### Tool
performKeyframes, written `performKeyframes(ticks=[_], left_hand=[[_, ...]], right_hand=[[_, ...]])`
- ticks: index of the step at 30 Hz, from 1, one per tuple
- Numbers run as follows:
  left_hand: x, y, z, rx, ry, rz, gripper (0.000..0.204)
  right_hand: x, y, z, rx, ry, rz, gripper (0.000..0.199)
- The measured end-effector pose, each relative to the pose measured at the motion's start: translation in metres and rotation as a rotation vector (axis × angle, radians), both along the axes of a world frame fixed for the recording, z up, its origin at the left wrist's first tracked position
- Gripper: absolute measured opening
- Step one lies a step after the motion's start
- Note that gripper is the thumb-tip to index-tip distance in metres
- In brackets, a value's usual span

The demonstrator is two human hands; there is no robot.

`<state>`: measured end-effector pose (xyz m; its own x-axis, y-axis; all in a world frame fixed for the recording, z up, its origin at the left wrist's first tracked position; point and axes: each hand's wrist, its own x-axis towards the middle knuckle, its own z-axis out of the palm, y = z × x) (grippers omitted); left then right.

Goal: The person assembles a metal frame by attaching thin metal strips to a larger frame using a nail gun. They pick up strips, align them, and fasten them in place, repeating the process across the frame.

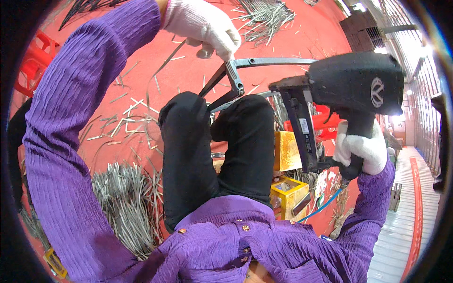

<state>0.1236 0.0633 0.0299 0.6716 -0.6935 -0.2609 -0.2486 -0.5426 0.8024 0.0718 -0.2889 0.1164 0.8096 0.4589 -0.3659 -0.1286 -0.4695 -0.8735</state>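
Note:
My left hand (203, 28), in a white knit glove, is closed on a corner of a dark grey frame (232, 78) above my knees. A thin grey strip (165, 62) curves down from beside those fingers; I cannot tell if they pinch it too. My right hand (365, 150), also gloved in white, grips the handle of a black pneumatic staple gun (356, 78). The gun's nose points left and lies near the frame's right part; whether they touch I cannot tell. From the handle's base runs a blue air hose (323, 206).
Bundles of grey strips lie at the lower left (125, 198) and far side (266, 19). Cut pieces litter the red floor (188, 78). Yellow boxes (289, 152) stand right of my legs, with a phone (301, 204) on one. A red plastic stool (37, 61) stands far left.

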Motion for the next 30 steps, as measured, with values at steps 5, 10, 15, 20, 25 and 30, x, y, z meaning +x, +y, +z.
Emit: performKeyframes(ticks=[5,10,15,20,25,30], left_hand=[[0.019,-0.003,-0.005,0.043,0.131,-0.056,0.023],[0.026,0.000,-0.011,0.052,0.173,-0.093,0.024],[0.024,0.000,-0.008,0.088,0.160,-0.094,0.024],[0.018,-0.004,-0.009,0.055,0.172,-0.040,0.025],[0.017,-0.016,-0.019,0.067,0.056,-0.063,0.025],[0.001,-0.012,-0.043,-0.156,-0.049,0.055,0.020]], right_hand=[[0.012,0.030,0.011,-0.229,-0.047,0.067,0.028],[0.021,0.049,0.014,-0.383,-0.042,0.156,0.016],[0.019,0.060,0.017,-0.455,-0.033,0.190,0.015],[0.014,0.074,0.023,-0.490,-0.018,0.204,0.016],[0.025,0.059,0.028,-0.430,0.034,0.276,0.023],[0.054,-0.055,-0.017,-0.029,0.364,-0.112,0.026]])
